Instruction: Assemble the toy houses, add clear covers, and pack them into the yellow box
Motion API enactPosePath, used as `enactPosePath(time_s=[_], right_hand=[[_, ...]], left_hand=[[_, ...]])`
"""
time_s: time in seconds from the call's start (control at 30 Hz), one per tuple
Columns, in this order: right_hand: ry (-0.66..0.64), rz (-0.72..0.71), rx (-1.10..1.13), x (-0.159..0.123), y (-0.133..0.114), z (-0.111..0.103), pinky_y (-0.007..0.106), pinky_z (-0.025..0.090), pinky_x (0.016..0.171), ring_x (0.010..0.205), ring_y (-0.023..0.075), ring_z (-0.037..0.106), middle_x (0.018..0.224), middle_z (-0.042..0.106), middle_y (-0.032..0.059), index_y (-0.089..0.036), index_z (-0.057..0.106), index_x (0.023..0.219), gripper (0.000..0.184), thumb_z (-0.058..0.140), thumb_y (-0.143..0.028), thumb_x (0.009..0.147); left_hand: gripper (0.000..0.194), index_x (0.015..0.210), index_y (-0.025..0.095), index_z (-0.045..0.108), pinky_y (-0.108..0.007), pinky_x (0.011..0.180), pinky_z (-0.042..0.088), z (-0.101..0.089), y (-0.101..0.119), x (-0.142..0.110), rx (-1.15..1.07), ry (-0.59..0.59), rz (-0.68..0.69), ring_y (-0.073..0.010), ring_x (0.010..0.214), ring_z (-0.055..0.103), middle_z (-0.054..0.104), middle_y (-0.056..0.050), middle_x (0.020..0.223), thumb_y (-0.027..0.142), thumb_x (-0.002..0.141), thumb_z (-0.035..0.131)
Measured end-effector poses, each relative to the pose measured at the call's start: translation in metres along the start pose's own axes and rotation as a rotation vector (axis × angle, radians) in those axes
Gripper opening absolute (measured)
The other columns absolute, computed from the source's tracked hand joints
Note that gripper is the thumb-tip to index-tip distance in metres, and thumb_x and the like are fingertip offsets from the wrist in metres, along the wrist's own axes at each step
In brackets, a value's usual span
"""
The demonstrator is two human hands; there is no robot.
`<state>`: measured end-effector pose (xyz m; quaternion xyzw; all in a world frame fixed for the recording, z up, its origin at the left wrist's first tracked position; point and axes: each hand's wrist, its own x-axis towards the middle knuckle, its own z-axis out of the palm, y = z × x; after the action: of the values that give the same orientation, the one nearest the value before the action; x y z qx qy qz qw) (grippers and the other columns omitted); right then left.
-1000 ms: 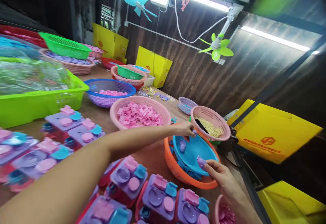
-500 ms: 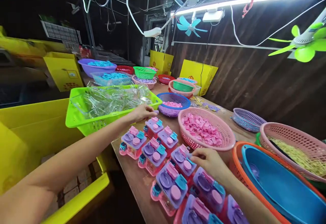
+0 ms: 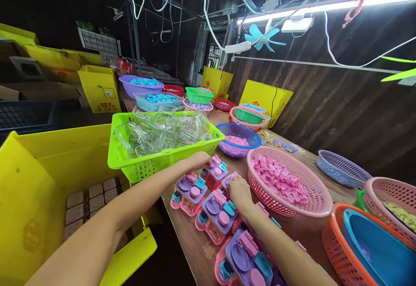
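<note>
Small pink-and-purple toy playsets (image 3: 217, 210) with blue parts and round discs on top stand in rows along the table. My left hand (image 3: 199, 160) is at the left side of the rearmost playset (image 3: 217, 171), its fingers curled and their tips mostly hidden. Over the top of a playset in the right row rests my right hand (image 3: 239, 191), with the fingers bent down and closed. It covers most of that toy, and whatever it pinches is hidden. My right forearm hides part of the nearer toys.
Beside my right hand is a pink basket (image 3: 320, 190) of pink pieces. A lime-green basket (image 3: 130, 163) holds clear plastic parts. Left of the table stands an open yellow box (image 3: 71, 147). An orange basket (image 3: 331, 229) with a blue basin (image 3: 380, 251) sits right.
The view has swung left. My right hand has moved from one playset to another farther back. My left hand, which had a small purple piece at its fingertips, is now lower against the rearmost playset.
</note>
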<state>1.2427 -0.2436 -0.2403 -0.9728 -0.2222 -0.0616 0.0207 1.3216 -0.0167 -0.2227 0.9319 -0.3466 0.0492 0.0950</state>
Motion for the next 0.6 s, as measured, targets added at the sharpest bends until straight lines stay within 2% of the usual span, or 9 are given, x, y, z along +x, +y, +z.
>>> enactPosePath(time_s=[0.23,0.43,0.6], right_hand=[[-0.082,-0.005,-0.032,0.003,0.004,0.0,0.03,0.037,0.073,0.093,0.0238,0.055,0.089,0.066,0.0118,-0.016,0.069,0.08,0.023,0.046,-0.015,0.084],[-0.101,0.027,-0.02,0.006,0.005,0.001,0.028,0.037,0.07,0.09,0.022,0.056,0.087,0.066,0.0096,-0.018,0.068,0.077,0.019,0.049,-0.017,0.082],[-0.107,0.012,0.007,0.005,0.006,0.003,0.028,0.036,0.071,0.092,0.0213,0.055,0.091,0.065,0.0094,-0.017,0.067,0.077,0.019,0.048,-0.016,0.082]], left_hand=[[0.019,0.053,0.017,0.062,-0.023,0.058,0.034,0.009,-0.016,0.011,0.076,-0.014,0.086,-0.0148,0.065,0.056,0.062,-0.004,0.059,0.009,0.07,0.059],[0.017,0.057,0.018,0.064,-0.024,0.055,0.031,0.013,-0.015,0.015,0.123,-0.026,0.109,-0.0145,0.061,0.055,0.062,-0.003,0.058,0.014,0.072,0.058],[0.018,0.056,0.017,0.064,-0.025,0.056,0.034,0.015,-0.013,0.018,0.167,-0.11,0.099,-0.016,0.061,0.056,0.063,-0.005,0.06,0.011,0.072,0.056]])
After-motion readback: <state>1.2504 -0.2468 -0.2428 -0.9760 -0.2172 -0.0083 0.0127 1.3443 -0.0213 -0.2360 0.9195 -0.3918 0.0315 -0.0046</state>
